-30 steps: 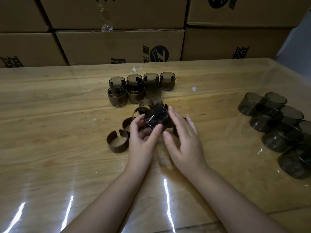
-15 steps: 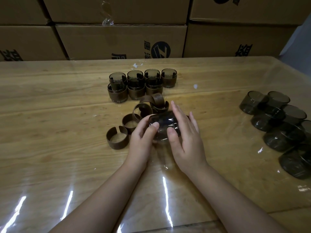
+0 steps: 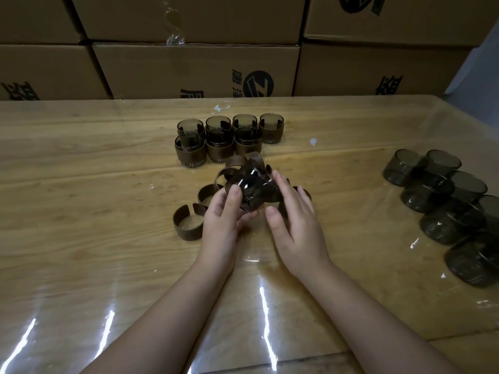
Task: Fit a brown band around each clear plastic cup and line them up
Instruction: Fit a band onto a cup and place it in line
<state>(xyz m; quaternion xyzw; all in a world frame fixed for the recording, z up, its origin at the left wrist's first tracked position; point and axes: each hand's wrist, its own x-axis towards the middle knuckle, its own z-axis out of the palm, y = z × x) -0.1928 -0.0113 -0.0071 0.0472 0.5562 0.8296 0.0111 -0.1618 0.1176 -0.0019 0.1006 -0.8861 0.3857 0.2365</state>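
Left hand (image 3: 224,220) grip is pinching the tilted cup (image 3: 252,191) steady, so right hand (image 3: 294,222), fingers flat, is prob. pressing the brown band (image 3: 271,197) round it.

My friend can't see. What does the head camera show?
A left hand grips a dark clear cup with a brown band, the right hand touching it, above a wooden table. Seven banded cups stand in two rows behind; loose bands lie left, bare cups right.
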